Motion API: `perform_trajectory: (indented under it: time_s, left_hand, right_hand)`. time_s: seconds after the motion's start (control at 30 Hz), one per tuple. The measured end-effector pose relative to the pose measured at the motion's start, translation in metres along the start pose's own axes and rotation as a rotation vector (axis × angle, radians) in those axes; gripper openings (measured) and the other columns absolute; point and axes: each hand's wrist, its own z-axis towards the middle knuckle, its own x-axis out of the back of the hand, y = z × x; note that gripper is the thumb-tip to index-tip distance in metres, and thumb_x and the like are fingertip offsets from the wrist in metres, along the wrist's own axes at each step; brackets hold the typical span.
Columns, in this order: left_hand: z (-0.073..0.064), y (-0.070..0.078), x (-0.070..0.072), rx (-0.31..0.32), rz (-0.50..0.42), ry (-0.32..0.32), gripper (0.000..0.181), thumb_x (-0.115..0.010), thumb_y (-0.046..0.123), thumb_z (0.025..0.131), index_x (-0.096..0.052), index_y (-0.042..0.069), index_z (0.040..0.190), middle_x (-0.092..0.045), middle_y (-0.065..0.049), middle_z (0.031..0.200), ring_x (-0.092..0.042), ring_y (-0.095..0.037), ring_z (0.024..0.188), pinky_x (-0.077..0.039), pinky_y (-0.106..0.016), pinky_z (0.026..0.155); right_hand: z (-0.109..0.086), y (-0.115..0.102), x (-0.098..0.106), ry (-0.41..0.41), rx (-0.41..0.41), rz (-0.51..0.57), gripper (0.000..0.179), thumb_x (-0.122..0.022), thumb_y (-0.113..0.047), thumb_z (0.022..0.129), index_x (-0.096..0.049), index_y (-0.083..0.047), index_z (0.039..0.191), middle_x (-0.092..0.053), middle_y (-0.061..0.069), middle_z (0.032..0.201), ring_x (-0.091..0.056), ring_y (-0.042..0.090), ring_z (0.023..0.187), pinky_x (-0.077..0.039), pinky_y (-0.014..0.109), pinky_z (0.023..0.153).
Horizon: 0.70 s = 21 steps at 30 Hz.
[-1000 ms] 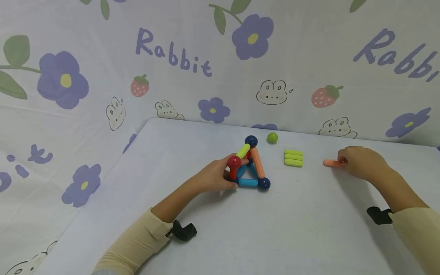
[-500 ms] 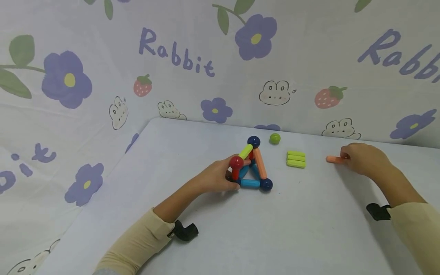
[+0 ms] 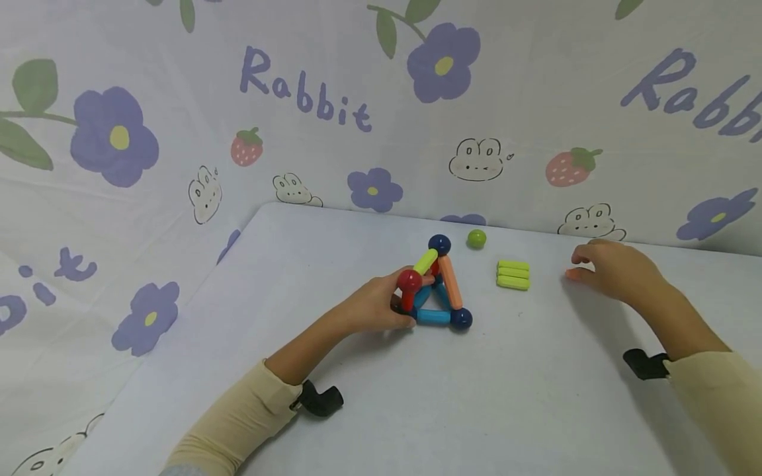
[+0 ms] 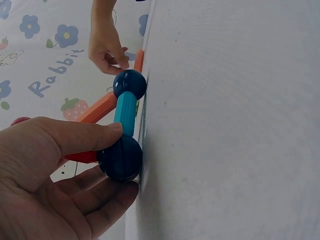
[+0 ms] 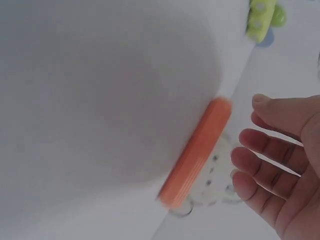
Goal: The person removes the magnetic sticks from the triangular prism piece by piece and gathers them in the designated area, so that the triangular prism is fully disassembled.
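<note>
My left hand (image 3: 376,305) grips the lower left corner of a magnetic ball-and-stick frame (image 3: 433,317). In the left wrist view, its thumb and fingers hold a dark blue ball (image 4: 120,159) joined to a light blue stick (image 4: 126,114). The frame has dark blue and red balls, with blue, orange, red and yellow-green sticks between them. Over at the right, my right hand (image 3: 619,270) has its fingers apart and holds nothing. A loose orange stick (image 5: 196,152) lies on the table beside its fingertips in the right wrist view; in the head view the hand mostly hides it.
Three yellow-green sticks (image 3: 513,275) lie side by side between the frame and my right hand. Behind them sits a green ball (image 3: 476,238). A printed cloth (image 3: 333,152) hangs along the back and left edges of the white table (image 3: 476,410).
My right hand has let go of the orange stick, and its fingers have spread. It has shifted slightly left. The left hand keeps its hold on the frame.
</note>
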Motion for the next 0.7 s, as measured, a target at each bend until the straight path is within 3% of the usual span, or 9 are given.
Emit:
perform_trajectory:
  time_s: [0.17, 0.27, 0.53, 0.7]
  left_hand:
    - [0.0, -0.001, -0.001, 0.004, -0.003, 0.003, 0.091, -0.084, 0.013, 0.083, -0.03, 0.012, 0.157, -0.063, -0.009, 0.127, -0.066, -0.02, 0.1, -0.055, -0.035, 0.089]
    - [0.001, -0.002, -0.002, -0.006, -0.012, 0.003, 0.091, -0.083, 0.011, 0.083, -0.03, 0.011, 0.157, -0.062, -0.009, 0.128, -0.066, -0.02, 0.101, -0.054, -0.035, 0.09]
    - [0.002, -0.003, -0.003, -0.04, -0.021, 0.0, 0.089, -0.083, 0.011, 0.083, -0.032, 0.015, 0.157, -0.059, -0.007, 0.135, -0.066, -0.02, 0.1, -0.055, -0.033, 0.087]
    - [0.001, -0.003, -0.002, -0.05, -0.015, 0.005, 0.088, -0.083, 0.011, 0.083, -0.034, 0.012, 0.155, -0.06, -0.008, 0.134, -0.066, -0.022, 0.102, -0.055, -0.034, 0.089]
  right_hand:
    - [0.009, -0.04, -0.007, 0.051, 0.077, 0.128, 0.016, -0.071, -0.011, 0.091, -0.072, 0.0, 0.103, -0.07, 0.012, 0.096, -0.062, 0.028, 0.085, -0.054, 0.046, 0.073]
    - [0.015, -0.068, -0.012, 0.069, 0.148, 0.27, 0.015, -0.069, -0.014, 0.095, -0.073, -0.002, 0.104, -0.07, 0.005, 0.093, -0.06, 0.022, 0.083, -0.052, 0.038, 0.069]
    - [0.028, -0.129, -0.019, 0.094, 0.258, 0.683, 0.026, -0.062, -0.023, 0.101, -0.07, -0.001, 0.114, -0.07, 0.013, 0.097, -0.062, 0.022, 0.082, -0.055, 0.029, 0.068]
    - [0.037, -0.146, -0.024, 0.041, 0.208, 0.836, 0.031, -0.064, -0.025, 0.1, -0.068, 0.0, 0.119, -0.07, 0.012, 0.103, -0.065, 0.027, 0.087, -0.057, 0.035, 0.071]
